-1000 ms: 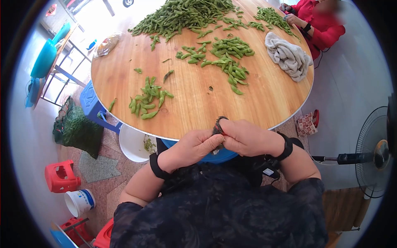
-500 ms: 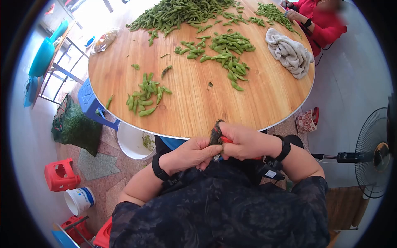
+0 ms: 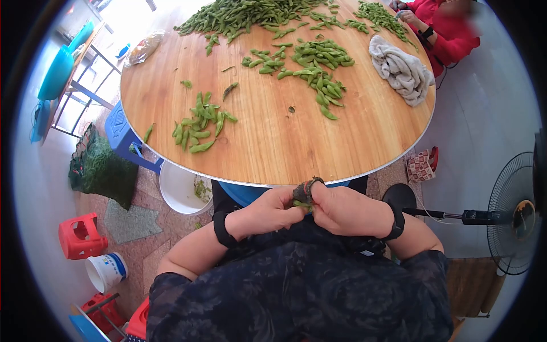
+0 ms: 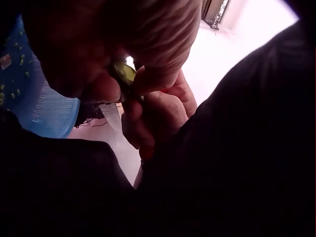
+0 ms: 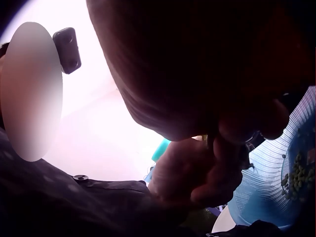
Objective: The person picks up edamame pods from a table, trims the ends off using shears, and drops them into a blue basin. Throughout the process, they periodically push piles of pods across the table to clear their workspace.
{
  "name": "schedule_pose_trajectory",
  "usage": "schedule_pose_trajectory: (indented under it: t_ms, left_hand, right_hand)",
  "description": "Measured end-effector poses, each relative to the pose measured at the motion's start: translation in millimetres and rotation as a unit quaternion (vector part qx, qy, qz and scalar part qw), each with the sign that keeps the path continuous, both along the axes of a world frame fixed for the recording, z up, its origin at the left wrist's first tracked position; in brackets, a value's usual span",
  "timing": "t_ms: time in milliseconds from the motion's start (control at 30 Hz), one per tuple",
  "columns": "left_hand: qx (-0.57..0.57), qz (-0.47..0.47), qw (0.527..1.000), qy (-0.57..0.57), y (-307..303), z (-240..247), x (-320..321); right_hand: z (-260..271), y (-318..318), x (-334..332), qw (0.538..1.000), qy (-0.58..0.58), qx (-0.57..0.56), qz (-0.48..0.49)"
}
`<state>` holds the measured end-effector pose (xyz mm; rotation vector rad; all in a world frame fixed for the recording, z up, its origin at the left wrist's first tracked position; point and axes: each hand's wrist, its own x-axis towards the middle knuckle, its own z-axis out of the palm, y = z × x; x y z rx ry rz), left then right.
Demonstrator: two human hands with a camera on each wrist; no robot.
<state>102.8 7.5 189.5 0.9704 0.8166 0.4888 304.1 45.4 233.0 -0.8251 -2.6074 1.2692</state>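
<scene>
In front of the chest, below the table edge, both hands meet at their fingertips. My left hand (image 3: 265,215) pinches a green soybean pod (image 4: 124,71) between thumb and fingers. From the other side my right hand (image 3: 358,212) grips at the same spot, its curled fingers against the pod's end. A dark wrap (image 3: 308,191) with a red edge sits at the joined fingertips; I cannot tell which hand's finger it covers. Below the hands is a blue slotted basket (image 4: 54,116) with loose green beans (image 5: 298,177) in it.
On the round wooden table (image 3: 256,142) lie a large pod heap (image 3: 245,20), smaller groups of pods (image 3: 199,122) and a grey cloth (image 3: 401,71). A white basin (image 3: 176,191) stands below left, a fan (image 3: 515,214) at right. A person in red (image 3: 450,34) sits across.
Both hands have shifted slightly right and toward the body. The dark wrap has tilted, and green pod now shows between the fingers. A red piece by the right fingers, seen earlier, is now hidden.
</scene>
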Motion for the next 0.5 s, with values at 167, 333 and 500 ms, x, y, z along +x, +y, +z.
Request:
schedule_pose_trajectory:
  t_ms: [167,333,500]
  left_hand:
    - [0.069,0.000,0.998,-0.009,-1.4,1.9,1.7]
    - [0.007,0.046,0.999,-0.025,-8.5,-3.3,1.3]
    - [0.167,0.097,0.977,0.093,-16.5,9.2,-14.9]
  right_hand:
    - [17.3,-2.7,-2.8,0.999,-0.013,0.029,0.005]
    - [21.9,0.5,-0.3,0.999,-0.008,0.028,-0.045]
    - [18.7,5.1,10.9,0.996,-0.020,0.042,-0.077]
